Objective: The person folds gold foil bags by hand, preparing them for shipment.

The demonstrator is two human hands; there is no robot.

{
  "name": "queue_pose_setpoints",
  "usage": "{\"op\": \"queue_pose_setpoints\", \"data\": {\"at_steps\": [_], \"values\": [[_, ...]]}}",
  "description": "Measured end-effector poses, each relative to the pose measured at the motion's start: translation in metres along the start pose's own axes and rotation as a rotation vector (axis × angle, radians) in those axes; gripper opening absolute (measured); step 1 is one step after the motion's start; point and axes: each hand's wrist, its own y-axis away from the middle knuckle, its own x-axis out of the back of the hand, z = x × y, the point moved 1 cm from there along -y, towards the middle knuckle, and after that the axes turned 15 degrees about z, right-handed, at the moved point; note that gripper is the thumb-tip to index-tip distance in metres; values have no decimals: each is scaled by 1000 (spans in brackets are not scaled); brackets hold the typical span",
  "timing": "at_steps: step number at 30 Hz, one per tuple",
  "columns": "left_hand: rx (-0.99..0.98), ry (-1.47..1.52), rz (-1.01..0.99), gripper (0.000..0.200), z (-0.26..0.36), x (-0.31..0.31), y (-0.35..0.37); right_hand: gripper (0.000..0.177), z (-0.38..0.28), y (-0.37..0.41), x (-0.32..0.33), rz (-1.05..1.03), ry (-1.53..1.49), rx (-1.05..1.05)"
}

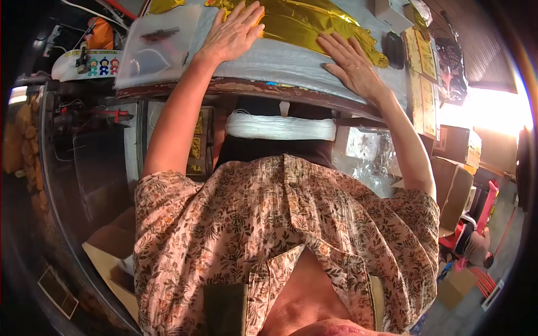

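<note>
A shiny gold foil sheet lies flat across the far part of the table, crinkled along its right end. My left hand rests palm down at the foil's near left edge, fingers stretched out and nothing in its grip. Near the right part of the foil, my right hand also lies flat with its fingers spread, fingertips at the foil's near edge. Beneath the foil is a pale cloth-like table cover. A bundle of white string sits across my lap.
A clear plastic sheet covers the table's left side. The worn table edge runs in front of me. A dark object and stacked yellow boxes stand at the right. Clear plastic packaging lies below the table at right.
</note>
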Motion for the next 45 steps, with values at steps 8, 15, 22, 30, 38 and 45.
{"op": "queue_pose_setpoints", "data": {"at_steps": [8,15,22,30,38,45], "values": [[-41,176,20,56,-28,11,-5,64,2,0,2,-23,-21,11],[67,333,143,55,-8,37,-15,66,-2,-3,6,-56,-21,2],[-93,78,-43,68,19,19,-26,69,-2,-6,12,-92,-48,-21],[-44,116,-45,70,20,21,-24,74,-47,-57,5,52,-3,87],[32,348,68,46,3,19,-50,72,-39,-67,-23,-18,-125,58],[42,366,210,32,1,13,-58,73,-38,-69,-21,-24,-166,43]]}}
